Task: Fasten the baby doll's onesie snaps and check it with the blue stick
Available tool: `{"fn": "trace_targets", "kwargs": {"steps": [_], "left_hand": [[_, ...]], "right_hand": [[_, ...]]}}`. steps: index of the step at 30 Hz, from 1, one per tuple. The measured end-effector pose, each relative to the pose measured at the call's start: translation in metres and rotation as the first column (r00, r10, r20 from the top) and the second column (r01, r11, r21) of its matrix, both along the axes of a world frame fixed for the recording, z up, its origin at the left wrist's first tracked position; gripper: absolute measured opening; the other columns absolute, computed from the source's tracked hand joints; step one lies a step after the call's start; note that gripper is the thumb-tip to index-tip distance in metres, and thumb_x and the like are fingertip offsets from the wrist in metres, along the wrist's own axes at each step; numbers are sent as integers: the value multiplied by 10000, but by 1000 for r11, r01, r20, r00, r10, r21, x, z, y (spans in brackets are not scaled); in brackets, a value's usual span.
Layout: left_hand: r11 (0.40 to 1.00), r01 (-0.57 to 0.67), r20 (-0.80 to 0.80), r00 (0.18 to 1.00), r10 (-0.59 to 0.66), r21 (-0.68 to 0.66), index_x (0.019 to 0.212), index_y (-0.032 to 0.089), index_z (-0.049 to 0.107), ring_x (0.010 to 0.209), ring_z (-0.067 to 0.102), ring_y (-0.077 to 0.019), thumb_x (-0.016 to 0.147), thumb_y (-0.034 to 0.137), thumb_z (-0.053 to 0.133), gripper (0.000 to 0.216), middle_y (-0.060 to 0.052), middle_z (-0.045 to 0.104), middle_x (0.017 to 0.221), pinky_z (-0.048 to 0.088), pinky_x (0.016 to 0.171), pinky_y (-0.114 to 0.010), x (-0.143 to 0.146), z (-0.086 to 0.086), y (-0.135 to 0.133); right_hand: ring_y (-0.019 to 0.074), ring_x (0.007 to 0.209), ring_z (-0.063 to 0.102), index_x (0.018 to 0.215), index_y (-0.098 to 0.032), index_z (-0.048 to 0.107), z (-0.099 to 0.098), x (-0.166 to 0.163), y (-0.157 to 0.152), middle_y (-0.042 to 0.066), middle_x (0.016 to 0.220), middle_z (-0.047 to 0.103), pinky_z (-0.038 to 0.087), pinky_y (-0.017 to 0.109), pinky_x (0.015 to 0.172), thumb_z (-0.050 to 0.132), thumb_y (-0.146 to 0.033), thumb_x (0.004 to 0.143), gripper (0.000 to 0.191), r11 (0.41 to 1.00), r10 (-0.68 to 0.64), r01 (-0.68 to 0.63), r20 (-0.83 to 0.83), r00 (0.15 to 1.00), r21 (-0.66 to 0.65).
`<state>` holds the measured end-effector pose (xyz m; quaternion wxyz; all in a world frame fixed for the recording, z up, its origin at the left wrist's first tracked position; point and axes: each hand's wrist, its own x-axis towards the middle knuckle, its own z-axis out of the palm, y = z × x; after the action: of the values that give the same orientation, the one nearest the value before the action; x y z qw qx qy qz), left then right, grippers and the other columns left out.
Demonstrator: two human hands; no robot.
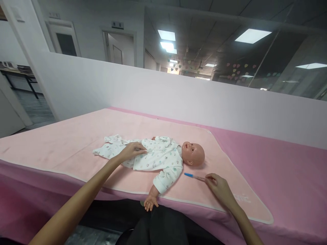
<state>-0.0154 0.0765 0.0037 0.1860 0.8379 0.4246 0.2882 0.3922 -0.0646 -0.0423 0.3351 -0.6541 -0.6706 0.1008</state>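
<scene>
A baby doll (194,154) lies on its back, head to the right, in a white printed shirt (158,156) and matching trousers (108,149). My left hand (131,150) rests over its waist, thumb and fingers pinched at the shirt's front edge, near a button. One doll arm (151,200) reaches toward me past the table edge. Beside the doll's head, my right hand (217,185) holds the near end of a slim stick with a blue end (191,175). The stick lies low over the mat, blue end toward the doll's shoulder; its exact kind cannot be made out.
A pale pink mat (76,136) with a white border covers much of the pink tabletop (281,163). Behind it runs a low white wall (178,98) with glass above. My dark-clothed legs (163,224) are at the near edge.
</scene>
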Motion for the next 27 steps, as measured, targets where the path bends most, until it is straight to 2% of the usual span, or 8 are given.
{"fn": "trace_targets", "kwargs": {"steps": [4,7,10,15,19,21,24,27], "left_hand": [[993,40,19,999,-39,-109,779,224,655,788,572,-179,731,514,501,332,-15,651,830,423,708,-259,2,4,1],[990,14,61,998,-6,-141,814,208,640,746,576,-173,709,502,532,331,-13,644,772,429,674,-255,1,4,7],[989,-25,77,996,37,-146,872,202,635,720,577,-174,671,497,572,363,-11,638,733,435,649,-256,0,3,15],[974,69,47,997,-60,-217,844,214,652,802,587,-186,692,458,543,307,-19,666,818,442,711,-263,-4,5,23],[970,59,22,998,-55,-236,843,214,653,779,588,-180,697,400,531,266,-14,667,804,441,687,-258,-6,5,25],[986,1,2,1000,0,-165,845,210,648,754,585,-176,689,361,535,244,-11,662,801,437,677,-261,-1,7,24],[992,-115,28,993,114,52,856,208,628,773,572,-178,704,298,508,213,-18,650,885,426,692,-280,24,11,20],[963,-131,90,990,112,236,853,208,598,802,559,-175,768,250,433,190,-23,633,901,418,703,-291,69,12,8]], "right_hand": [[207,772,591,767,-188,630,24,-7,2,72,815,653,455,315,713,539,-428,728,259,999,37,-39,-264,964,0],[189,709,581,763,-168,621,30,-15,8,71,755,637,459,289,634,579,-457,701,298,997,79,-81,-404,912,13],[158,592,540,746,-158,594,28,-25,12,43,637,584,432,263,530,577,-499,693,346,993,101,-114,-475,874,2],[107,478,469,659,-174,528,25,-36,16,-10,559,516,383,225,453,525,-499,731,332,982,133,-183,-526,840,-43],[94,417,448,671,-172,537,13,-37,22,-16,547,521,328,199,365,486,-489,734,327,970,59,-182,-576,815,-159],[110,431,474,712,-165,585,5,-40,24,16,560,551,308,199,335,454,-485,743,347,950,43,-219,-600,799,-223],[136,520,528,720,-179,646,8,-48,25,63,613,596,345,212,364,431,-452,766,350,906,145,-342,-578,803,-249],[145,591,554,676,-193,675,52,-54,27,59,650,628,416,241,472,460,-438,782,343,840,341,-470,-412,845,-271]]}}
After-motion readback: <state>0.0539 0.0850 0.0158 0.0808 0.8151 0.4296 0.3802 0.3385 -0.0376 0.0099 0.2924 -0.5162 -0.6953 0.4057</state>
